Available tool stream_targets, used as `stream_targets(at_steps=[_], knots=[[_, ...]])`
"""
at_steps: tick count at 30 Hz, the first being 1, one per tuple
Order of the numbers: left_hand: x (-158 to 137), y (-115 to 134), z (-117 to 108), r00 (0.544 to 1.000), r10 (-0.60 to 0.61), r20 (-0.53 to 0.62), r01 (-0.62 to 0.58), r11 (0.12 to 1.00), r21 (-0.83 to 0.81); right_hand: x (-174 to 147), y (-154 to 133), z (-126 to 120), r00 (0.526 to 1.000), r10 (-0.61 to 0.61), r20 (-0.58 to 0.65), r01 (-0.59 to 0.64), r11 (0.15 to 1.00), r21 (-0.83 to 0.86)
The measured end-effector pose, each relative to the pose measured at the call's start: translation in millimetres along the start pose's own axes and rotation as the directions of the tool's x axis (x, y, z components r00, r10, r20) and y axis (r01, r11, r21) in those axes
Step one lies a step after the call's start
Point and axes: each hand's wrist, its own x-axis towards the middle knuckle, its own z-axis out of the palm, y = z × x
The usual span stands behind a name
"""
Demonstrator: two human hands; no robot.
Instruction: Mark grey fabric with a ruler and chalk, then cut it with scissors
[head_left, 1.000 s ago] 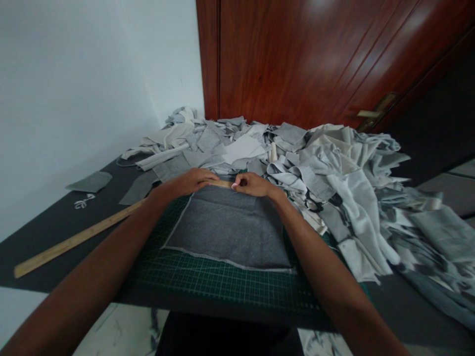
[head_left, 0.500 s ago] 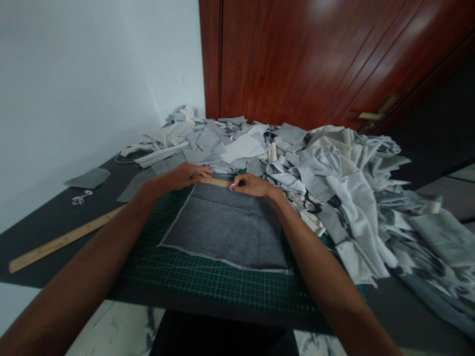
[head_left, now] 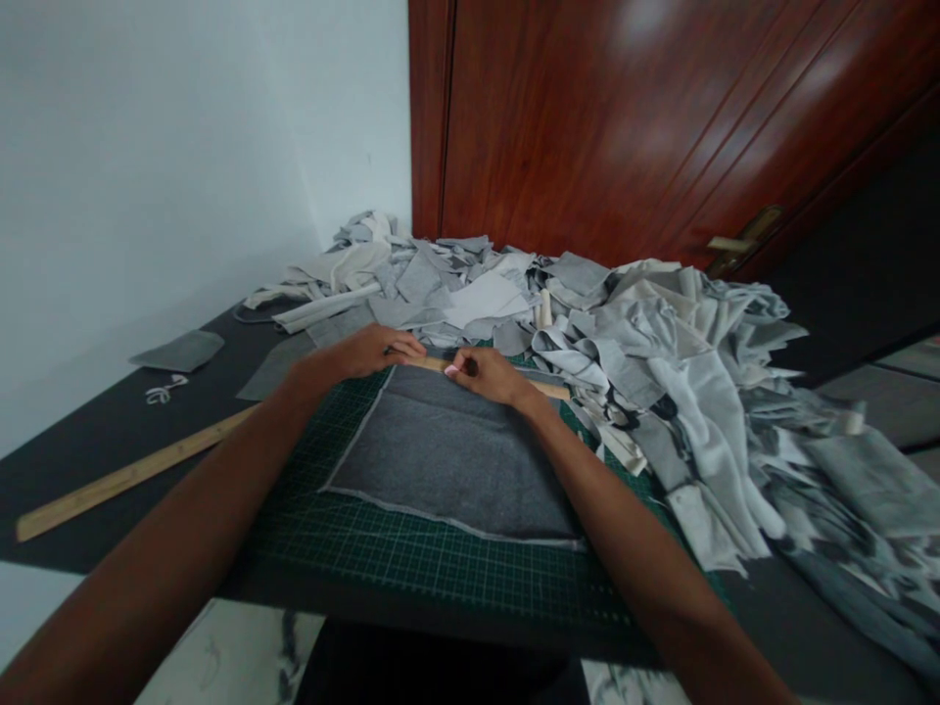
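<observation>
A dark grey cloth piece (head_left: 447,460) with pale edges lies on a green cutting mat (head_left: 411,563). Across its far edge runs a wooden ruler (head_left: 554,390), partly covered by my hands. My left hand (head_left: 378,351) holds the ruler down near its left end, fingers along the far side and thumb on the near side. Just to the right, my right hand (head_left: 486,374) is closed in a pinch against the ruler and cloth. A small pale pink piece (head_left: 450,370) shows at its fingertips, too small to name surely.
A heap of grey and white fabric scraps (head_left: 485,294) fills the back and right of the dark table (head_left: 66,421). A longer wooden ruler (head_left: 132,477) lies at left, near a grey patch (head_left: 180,351) and a white cord (head_left: 165,389). Behind stand a wall and a wooden door (head_left: 573,127).
My right hand has slid left along the ruler, closer to my left hand, uncovering the ruler's right end. My left hand stays on the ruler. The view has shifted slightly.
</observation>
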Motion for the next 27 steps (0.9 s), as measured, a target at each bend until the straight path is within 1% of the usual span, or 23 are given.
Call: stream_targets(at_steps=[4,8,11,15,18,21,24,27], knots=[[0.0,1.9,0.6,1.0,-0.03,-0.003,0.03,0.999,0.022,11.2,-7.2,11.9,0.999,-0.012,-0.031,0.01,0.998,-0.055],[-0.3,1.5,1.1,0.999,-0.024,-0.023,0.024,1.0,0.006,26.0,-15.1,21.5,0.999,-0.048,-0.017,0.047,0.996,-0.078],[-0.4,-0.1,1.1,0.999,-0.032,-0.038,0.032,0.999,0.014,37.9,-22.0,27.7,0.997,-0.075,-0.011,0.073,0.989,-0.13],[0.1,-1.8,0.3,0.999,-0.035,-0.032,0.035,0.999,0.015,49.0,-33.4,31.7,0.999,-0.035,-0.001,0.034,0.977,-0.211],[1.5,-2.9,-0.7,0.999,-0.027,-0.03,0.028,1.0,0.011,51.5,-41.5,30.4,1.0,0.007,0.029,0.001,0.962,-0.272],[3.2,-5.8,-1.5,1.0,-0.01,-0.021,0.01,1.0,0.028,50.5,-44.4,26.2,0.998,0.023,0.054,-0.004,0.944,-0.329],[3.6,-10.4,-1.7,1.0,-0.006,-0.022,0.007,0.998,0.06,45.7,-39.6,17.7,0.997,0.022,0.077,0.007,0.931,-0.364],[2.9,-14.7,-2.0,1.0,0.0,-0.009,0.001,0.994,0.111,36.4,-29.7,4.2,0.994,0.042,0.097,-0.001,0.923,-0.385]])
